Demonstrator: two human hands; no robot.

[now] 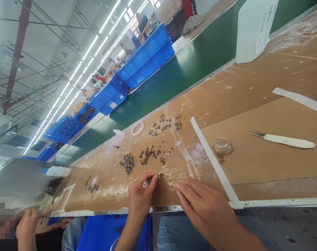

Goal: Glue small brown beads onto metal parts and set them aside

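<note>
the left hand holds a small shiny metal part near the front edge of the brown cardboard-covered bench, with its fingers pinched together on it. a second tiny brass-coloured piece sits at the fingertips; i cannot tell if it is held or only touched. the right hand lies flat on the bench just beside, its fingers stretched out and together, holding nothing.

i judge the step to be the picking and fitting of one small part from the loose stock. the next move seems to call for a fine pinch and a steady hand, because the pieces are very small and can roll away on the glossy tape.

the part is silver and reflecting, too small to see its shape. behind the hands lie a scatter of small brown ring-like pieces, a heap of blue-and-brass pieces, and further away a spread group of blue-and-brass assembled pieces. to the right stand a small clear plastic cup and a white-handled knife, well apart from the hands. a long white strip crosses the bench between them.
</note>
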